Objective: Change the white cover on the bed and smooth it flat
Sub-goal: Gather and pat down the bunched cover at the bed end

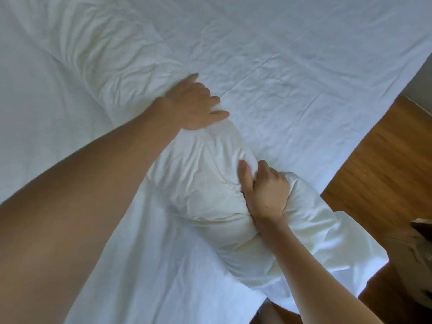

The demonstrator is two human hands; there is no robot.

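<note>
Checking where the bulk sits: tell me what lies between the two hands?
In the head view, a bunched, wrinkled mound of the white cover lies between left hand and right hand.

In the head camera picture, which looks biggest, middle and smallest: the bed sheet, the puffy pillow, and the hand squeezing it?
1. Bed sheet: fills most of the picture.
2. Pillow: the long lump lying across the bed.
3. Right hand: smallest, its grip bunching the pillow's cover.
</note>
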